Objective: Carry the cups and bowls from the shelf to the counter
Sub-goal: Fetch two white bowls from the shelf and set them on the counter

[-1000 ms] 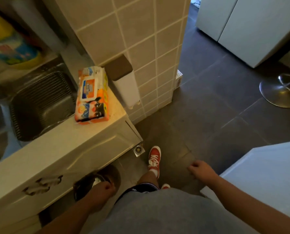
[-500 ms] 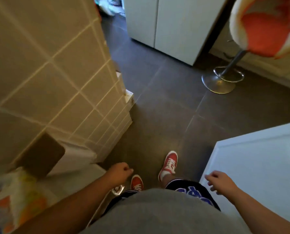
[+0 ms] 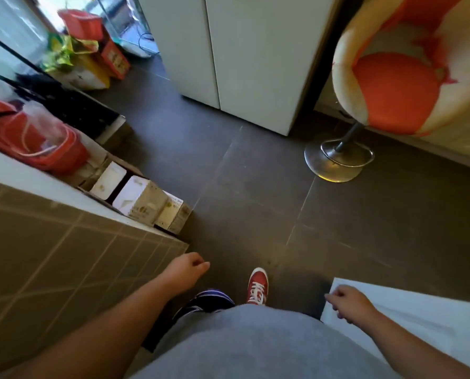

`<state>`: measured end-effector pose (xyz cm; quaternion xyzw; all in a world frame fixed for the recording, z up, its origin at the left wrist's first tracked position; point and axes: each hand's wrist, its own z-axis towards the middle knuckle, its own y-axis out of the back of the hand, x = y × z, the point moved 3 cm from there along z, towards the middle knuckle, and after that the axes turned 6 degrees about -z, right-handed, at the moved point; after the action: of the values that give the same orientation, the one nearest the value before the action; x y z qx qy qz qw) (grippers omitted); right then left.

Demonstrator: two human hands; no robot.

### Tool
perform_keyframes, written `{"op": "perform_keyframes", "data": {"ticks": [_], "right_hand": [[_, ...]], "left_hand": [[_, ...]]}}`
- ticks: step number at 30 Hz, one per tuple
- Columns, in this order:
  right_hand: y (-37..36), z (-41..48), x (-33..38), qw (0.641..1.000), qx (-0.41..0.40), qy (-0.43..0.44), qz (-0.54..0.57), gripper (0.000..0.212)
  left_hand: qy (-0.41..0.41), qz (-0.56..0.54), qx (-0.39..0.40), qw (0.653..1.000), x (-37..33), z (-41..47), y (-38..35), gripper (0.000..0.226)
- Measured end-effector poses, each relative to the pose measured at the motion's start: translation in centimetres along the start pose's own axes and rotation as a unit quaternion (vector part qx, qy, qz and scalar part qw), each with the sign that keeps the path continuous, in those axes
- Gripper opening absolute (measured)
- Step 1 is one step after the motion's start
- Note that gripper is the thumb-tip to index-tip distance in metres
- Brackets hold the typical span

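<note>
Standing on the dark tiled floor, the person carries nothing: the left hand hangs loosely curled and empty beside the tiled wall, with boxes ahead of it. Between the hands sits a red shoe. The right hand, fingers half-curled and empty, hovers over a white desk corner. No cups or bowls are visible near either hand.

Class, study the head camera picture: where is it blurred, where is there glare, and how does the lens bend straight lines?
Head view: motion blur smears the red bag and clutter at upper left; the red shoe stays fairly sharp. Bright daylight washes out the top-left corner. A yellowish glint sits on the stool base. Wide-angle distortion splays the white cabinet edges.
</note>
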<state>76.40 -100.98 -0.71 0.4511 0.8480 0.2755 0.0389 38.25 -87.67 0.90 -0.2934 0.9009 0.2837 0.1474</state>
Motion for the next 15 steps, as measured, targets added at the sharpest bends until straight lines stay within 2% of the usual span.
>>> {"op": "perform_keyframes", "data": {"ticks": [4,8,15], "right_hand": [[5.5,4.3,8.7,0.998,0.01,0.067,-0.018,0.025],[9.2,8.8,17.6,0.991,0.01,0.122,-0.051,0.023],[15.6,16.1,29.0,0.984,-0.025,0.155,-0.078,0.023]], "left_hand": [[0.067,-0.048,-0.028,0.996,-0.1,1.7,3.2,0.019],[0.132,-0.074,-0.018,0.988,1.0,4.1,6.2,0.018],[0.165,-0.068,-0.032,0.983,-1.0,11.2,11.4,0.017]]}}
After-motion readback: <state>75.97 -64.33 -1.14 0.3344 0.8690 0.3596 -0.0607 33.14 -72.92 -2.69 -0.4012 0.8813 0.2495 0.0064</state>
